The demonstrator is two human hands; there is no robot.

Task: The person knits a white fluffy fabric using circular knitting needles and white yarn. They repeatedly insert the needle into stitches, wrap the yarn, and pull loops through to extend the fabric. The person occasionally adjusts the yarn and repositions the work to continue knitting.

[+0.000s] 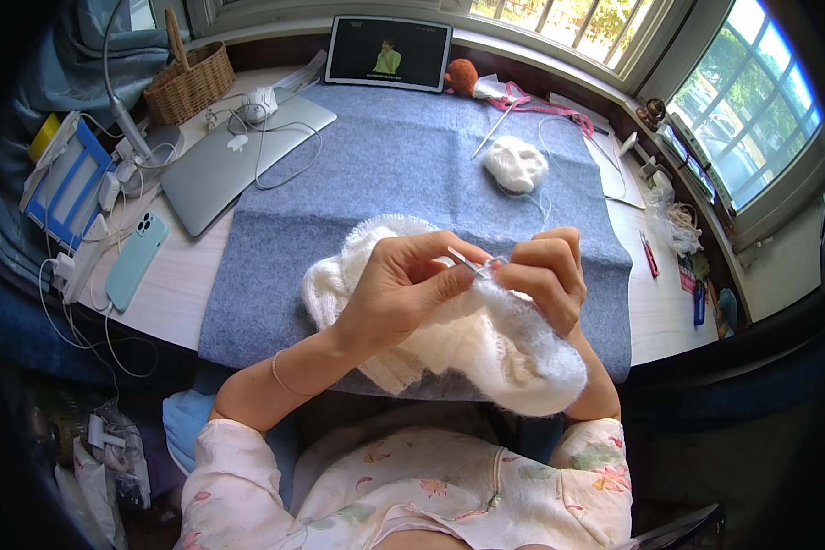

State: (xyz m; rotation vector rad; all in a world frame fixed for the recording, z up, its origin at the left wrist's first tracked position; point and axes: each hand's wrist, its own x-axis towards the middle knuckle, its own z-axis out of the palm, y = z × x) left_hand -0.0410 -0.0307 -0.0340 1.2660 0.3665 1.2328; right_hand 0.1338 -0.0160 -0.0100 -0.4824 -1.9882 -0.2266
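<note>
White fuzzy knitting hangs from both my hands, its bulk draped over the near edge of the desk. My left hand pinches the stitched edge and a knitting needle, whose tip points up and left. Close beside it, my right hand is closed on the work at the other end of the stitches, fingers curled; what lies inside them is partly hidden. From there a thin strand runs up to a ball of white yarn on the blue-grey felt mat.
A tablet stands at the back by an orange-brown fuzzy ball. At left are a closed silver laptop, a wicker basket and a teal phone among cables. A red-handled tool lies right of the mat.
</note>
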